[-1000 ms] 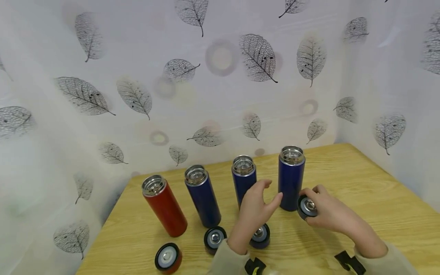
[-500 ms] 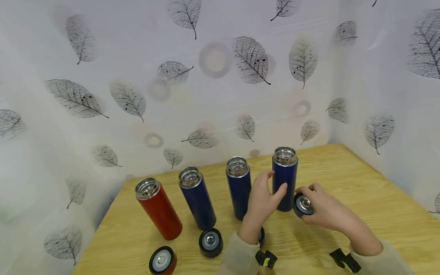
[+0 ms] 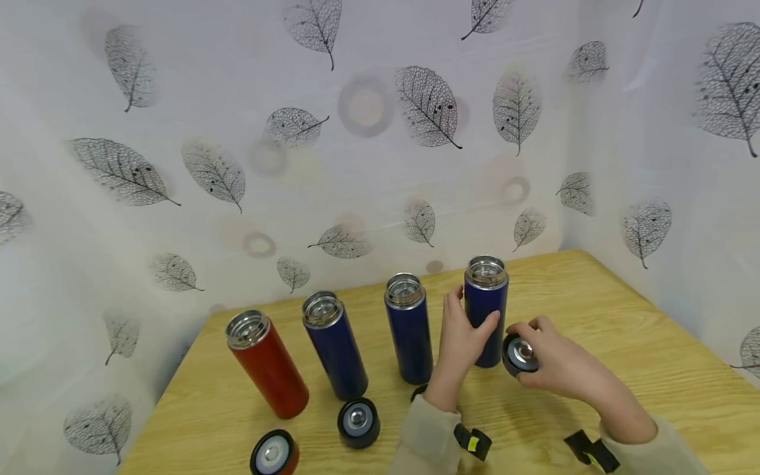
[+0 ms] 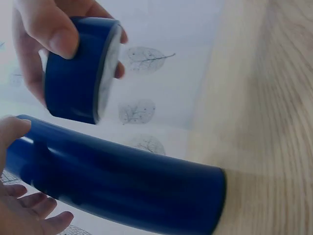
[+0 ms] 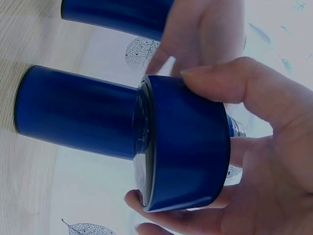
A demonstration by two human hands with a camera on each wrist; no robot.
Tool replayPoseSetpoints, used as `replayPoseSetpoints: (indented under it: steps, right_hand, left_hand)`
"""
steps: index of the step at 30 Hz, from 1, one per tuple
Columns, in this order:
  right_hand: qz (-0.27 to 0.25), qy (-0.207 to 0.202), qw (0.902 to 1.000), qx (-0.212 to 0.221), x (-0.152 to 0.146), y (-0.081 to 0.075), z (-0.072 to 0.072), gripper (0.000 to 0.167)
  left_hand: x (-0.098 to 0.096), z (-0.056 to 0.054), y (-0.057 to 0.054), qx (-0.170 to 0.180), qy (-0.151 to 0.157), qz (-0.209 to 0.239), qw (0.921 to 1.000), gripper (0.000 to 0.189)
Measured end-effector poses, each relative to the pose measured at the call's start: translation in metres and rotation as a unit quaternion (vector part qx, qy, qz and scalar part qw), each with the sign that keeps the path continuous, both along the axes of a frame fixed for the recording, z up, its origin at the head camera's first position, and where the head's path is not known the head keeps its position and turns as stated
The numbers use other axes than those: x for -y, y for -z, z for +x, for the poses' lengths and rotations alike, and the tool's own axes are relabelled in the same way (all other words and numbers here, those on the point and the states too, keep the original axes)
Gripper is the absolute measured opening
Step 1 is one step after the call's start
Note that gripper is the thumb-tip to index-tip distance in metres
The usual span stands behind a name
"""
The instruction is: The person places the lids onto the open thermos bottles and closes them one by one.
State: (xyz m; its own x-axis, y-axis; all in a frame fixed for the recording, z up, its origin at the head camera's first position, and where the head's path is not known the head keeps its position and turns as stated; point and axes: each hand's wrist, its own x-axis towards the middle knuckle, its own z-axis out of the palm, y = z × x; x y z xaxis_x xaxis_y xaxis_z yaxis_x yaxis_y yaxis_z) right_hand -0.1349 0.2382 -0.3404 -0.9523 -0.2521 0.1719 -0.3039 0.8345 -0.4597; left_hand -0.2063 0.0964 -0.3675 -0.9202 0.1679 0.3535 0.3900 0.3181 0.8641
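Note:
At the right end of the row stands an uncapped dark blue thermos bottle [image 3: 487, 303], upright with its steel rim showing. My left hand [image 3: 463, 343] is around its near left side. In the left wrist view the thumb tip overlaps the blue wall of the bottle [image 4: 132, 176], and the fingers are spread along its other side. My right hand [image 3: 558, 356] grips a blue screw lid [image 3: 520, 354] by its rim, just right of the bottle. The lid's inner side faces up toward the head camera. In the right wrist view, thumb and fingers pinch the lid [image 5: 188, 147].
Left of it stand two more open blue bottles [image 3: 410, 336] [image 3: 336, 349] and an open red bottle [image 3: 270, 369]. Before them lie a blue lid [image 3: 359, 422] and a red lid [image 3: 274, 454]; another lid [image 3: 418, 391] is mostly hidden by my left forearm. A leaf-patterned curtain [image 3: 368, 178] backs the wooden table [image 3: 594, 303].
My left hand has moved right, from near the neighbouring bottle to the rightmost one. The right hand keeps hold of the lid, nearly still. The head view has shifted slightly right.

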Motion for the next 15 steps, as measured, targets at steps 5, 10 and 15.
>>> replayPoseSetpoints:
  steps: [5,10,15]
  right_hand:
    - [0.005,-0.001,0.9998,-0.017,-0.001,0.000,0.000,0.057]
    - [0.014,0.004,0.9993,-0.035,-0.001,-0.001,0.000,0.058]
    - [0.017,0.021,0.9984,-0.050,-0.002,-0.003,0.001,0.060]
  left_hand:
    - [-0.003,-0.005,0.010,0.040,-0.003,0.005,0.9992,0.072]
    - [-0.003,-0.010,0.016,0.046,0.003,0.009,0.9989,0.073]
    - [-0.002,-0.013,0.020,0.031,0.018,0.005,0.9993,0.070]
